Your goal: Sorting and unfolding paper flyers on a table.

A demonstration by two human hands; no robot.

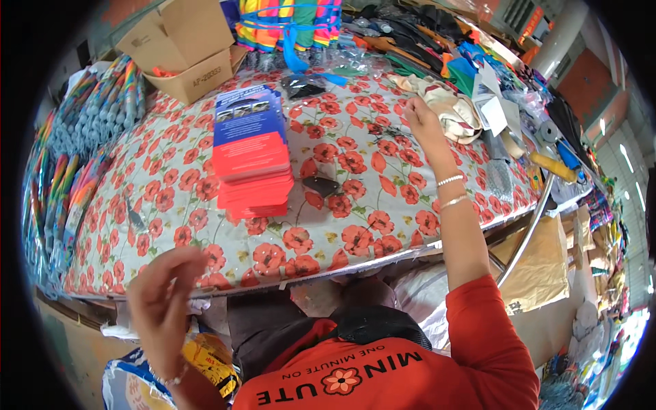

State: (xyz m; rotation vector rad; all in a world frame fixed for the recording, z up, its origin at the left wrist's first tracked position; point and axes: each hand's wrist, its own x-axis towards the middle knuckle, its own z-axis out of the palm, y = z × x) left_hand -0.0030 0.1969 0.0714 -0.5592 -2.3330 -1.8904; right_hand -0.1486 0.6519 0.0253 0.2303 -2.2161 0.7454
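Note:
My left hand (162,290) is raised over the table's near edge at the left. Its fingers are loosely bent, apart and a little blurred, with nothing visible in them. My right arm reaches far across the table, and my right hand (425,130) is beside a crumpled cream cloth (456,113). Its fingers look drawn together; whatever they may hold is hidden. Small thin black pieces (389,132) lie just left of that hand. A tall stack of red and blue printed cards (251,147) stands mid-table, between my hands. Right of the stack lies a flat dark piece (321,185).
A poppy-print cloth covers the table (355,236). An open cardboard box (188,65) and a tied rainbow bundle (290,24) stand at the back. Multicoloured tasselled bundles (96,109) line the left edge. Mixed fabrics, clear plastic and a yellow-handled tool (553,167) crowd the right.

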